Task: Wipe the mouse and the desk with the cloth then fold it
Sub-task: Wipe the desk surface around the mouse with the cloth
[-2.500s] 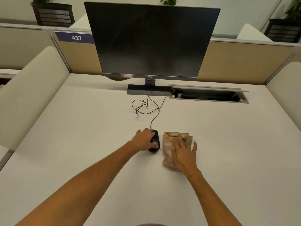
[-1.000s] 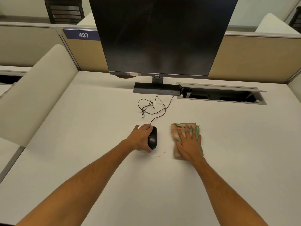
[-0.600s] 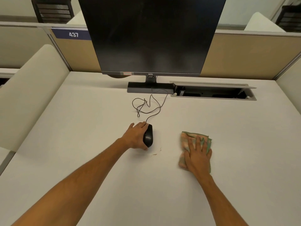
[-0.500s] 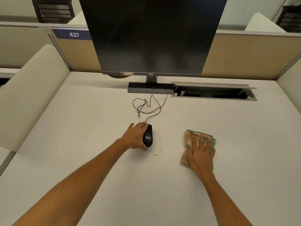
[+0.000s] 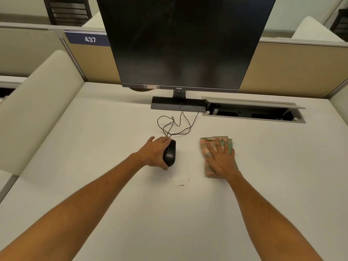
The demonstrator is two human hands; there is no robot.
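I see my left hand (image 5: pixel 153 152) wrapped around the left side of the black mouse (image 5: pixel 169 154), fingers curled over its front, thumb at its near end; the mouse sits on the white counter (image 5: pixel 94 147), gripped from the side. Its cable (image 5: pixel 175 124) loops behind it and runs back toward the monitor base (image 5: pixel 177 105). My right hand (image 5: pixel 222 161) lies flat, palm down, fingers spread and fully extended, pressing on the cloth (image 5: pixel 209 146), not gripping it. The cloth is a bunched green and peach pad, to the right of the mouse with a clear gap of bare counter between them. Small brown specks (image 5: pixel 181 185) sit on the counter nearer me, between the two hands. The dark monitor (image 5: pixel 184 44) stands at the back centre. An open cable hatch (image 5: pixel 252 112) is set in the counter right of the base. A blue tag reading 437 (image 5: pixel 89 39) is on the partition, back left.
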